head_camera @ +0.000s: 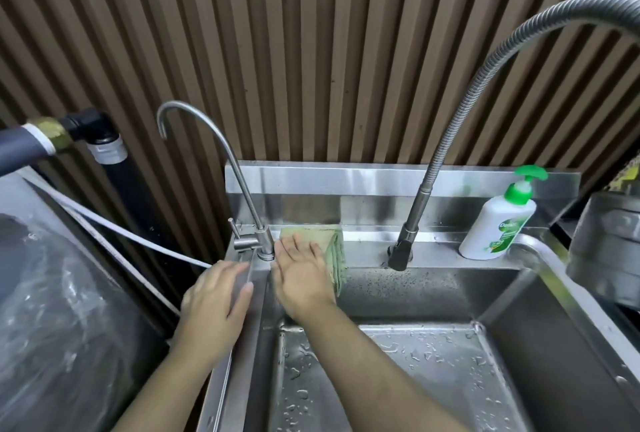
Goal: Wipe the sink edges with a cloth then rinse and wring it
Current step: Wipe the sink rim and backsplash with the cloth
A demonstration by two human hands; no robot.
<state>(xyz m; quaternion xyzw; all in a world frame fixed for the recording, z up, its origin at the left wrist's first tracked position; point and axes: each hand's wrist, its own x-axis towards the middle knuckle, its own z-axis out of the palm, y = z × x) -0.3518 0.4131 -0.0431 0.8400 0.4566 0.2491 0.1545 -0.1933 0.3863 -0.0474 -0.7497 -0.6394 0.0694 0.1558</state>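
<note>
right hand (303, 281) flat, fingers spread, pressing green cloth (333, 251) on sink (450, 253) back edge beside thin tap (242, 189); left hand (216, 296) open flat, empty, on left rim

You have a sink (408, 296) of brushed steel, its walls dull grey and its floor glossy where water beads on it; the cloth (334, 248) under your right hand (301, 276) is a soft green weave, folded, matt and a little fuzzy at its edges; the thin tap (221, 151) is smooth satin metal; the tall hose tap (460, 120) is ribbed metal coil with a black matt base; the soap bottle (495, 224) is shiny white plastic with a green pump; the wall (311, 51) behind looks like ridged brown wood slats.
</note>
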